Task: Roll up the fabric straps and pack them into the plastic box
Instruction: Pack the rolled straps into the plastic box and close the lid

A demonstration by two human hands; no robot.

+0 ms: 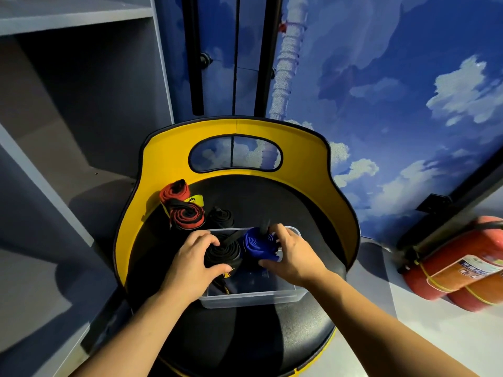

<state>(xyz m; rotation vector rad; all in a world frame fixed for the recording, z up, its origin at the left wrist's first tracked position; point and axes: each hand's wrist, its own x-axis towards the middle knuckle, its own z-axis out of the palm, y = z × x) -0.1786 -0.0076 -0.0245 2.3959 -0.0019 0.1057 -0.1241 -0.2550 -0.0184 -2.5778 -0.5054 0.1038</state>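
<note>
So closest to the camera, both forearms reach in over the black seat of a yellow-backed chair (337, 170), and a clear plastic box (253, 299) sits right on that seat. The left hand (190, 265) has its fingers and thumb curled round a rolled black strap (221, 255), holding it low inside the left half of the box. The right hand (291, 257) grips a rolled blue strap (257, 243) in the far right part of the box, thumb at the near side and fingers hooked over the far side. Both rolls stand on end with the spirals facing up, touching side by side, so I'd guess each one just needs pressing straight down, each under its own hand. The near part of the box floor looks unfilled. Just past the box, three more rolls wait on the seat: another black roll (221, 217) touching the far rim, and two red-and-black rolls (187, 215) further left by the backrest, all nearer the left hand. There's a yellow tag (194, 200) with a dark logo by the red ones, too small to read. Off to the right, red fire extinguishers (457, 268) lie on the floor with a label I can't make out.
</note>
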